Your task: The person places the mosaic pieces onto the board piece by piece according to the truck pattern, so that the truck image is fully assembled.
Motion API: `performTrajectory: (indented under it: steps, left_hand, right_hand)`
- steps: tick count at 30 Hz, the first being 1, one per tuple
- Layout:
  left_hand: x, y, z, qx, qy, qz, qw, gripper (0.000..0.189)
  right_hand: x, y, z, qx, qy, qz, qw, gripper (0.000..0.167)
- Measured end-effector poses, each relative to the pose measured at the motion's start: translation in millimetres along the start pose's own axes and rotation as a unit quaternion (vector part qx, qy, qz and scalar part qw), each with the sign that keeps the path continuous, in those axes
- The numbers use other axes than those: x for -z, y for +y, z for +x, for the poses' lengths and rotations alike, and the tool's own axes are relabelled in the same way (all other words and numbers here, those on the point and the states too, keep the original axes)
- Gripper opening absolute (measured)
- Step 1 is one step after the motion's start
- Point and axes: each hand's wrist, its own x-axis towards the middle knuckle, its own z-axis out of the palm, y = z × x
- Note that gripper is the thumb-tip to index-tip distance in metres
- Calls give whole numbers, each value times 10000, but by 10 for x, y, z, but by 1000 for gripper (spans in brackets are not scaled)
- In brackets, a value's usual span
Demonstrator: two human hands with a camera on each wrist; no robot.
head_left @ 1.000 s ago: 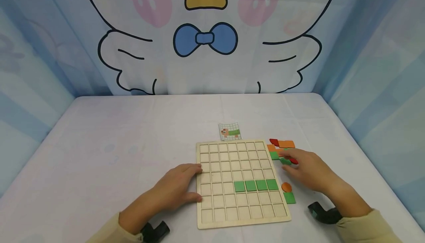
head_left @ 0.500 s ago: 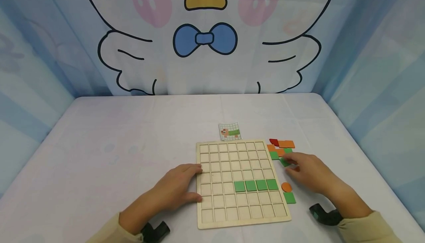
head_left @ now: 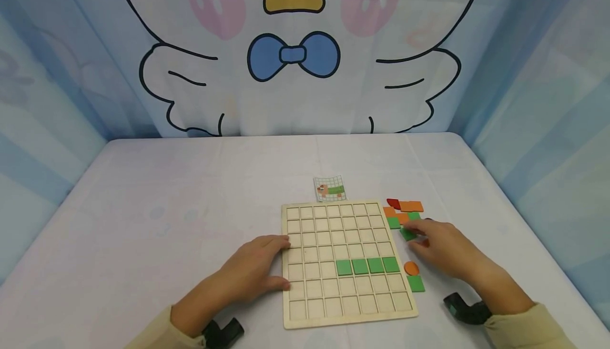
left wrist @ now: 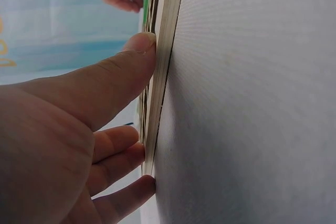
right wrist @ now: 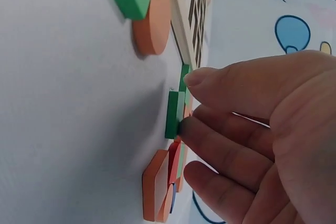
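My left hand (head_left: 252,269) rests against the left edge of a pale wooden grid board (head_left: 314,285), its thumb and fingertips spread along that edge. In the left wrist view, the thumb (left wrist: 142,45) lies at the board's rim. A row of green square tiles (head_left: 359,267) sits in the board's cells at the right. My right hand (head_left: 443,245) is beyond the board's right edge, its fingertips at a loose green tile (head_left: 407,234). In the right wrist view, a fingertip touches this green tile (right wrist: 176,114) while the thumb stands a little apart from it.
Orange pieces (head_left: 411,206), a red piece (head_left: 393,204) and more green tiles lie near my right hand. An orange disc (head_left: 411,268) and a green square (head_left: 416,284) lie by the board's lower right. A small picture card (head_left: 330,188) lies behind the board.
My right hand has shifted slightly right and down, its fingers coming closer to the green tile. The left hand and the board stay where they were.
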Motion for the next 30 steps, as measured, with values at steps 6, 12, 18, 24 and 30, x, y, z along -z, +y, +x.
performTrajectory:
  steps: [6, 12, 18, 24, 30]
  left_hand:
    - [-1, 0, 4, 31, 25, 34, 10000, 71]
    - [9, 12, 3, 33, 24, 11, 10000, 71]
    - [-5, 6, 7, 31, 20, 48, 10000, 71]
    - [-10, -2, 13, 85, 0, 71, 9999, 72]
    - [2, 11, 0, 67, 21, 47, 10000, 71]
  right_hand:
    - [20, 3, 1, 37, 124, -55, 9999, 40]
    - [23, 29, 47, 200, 177, -228, 9994, 37]
    - [-13, 44, 55, 113, 112, -273, 9995, 35]
    - [-23, 60, 56, 51, 60, -334, 9994, 35]
    - [-23, 68, 64, 91, 18, -516, 9986, 30]
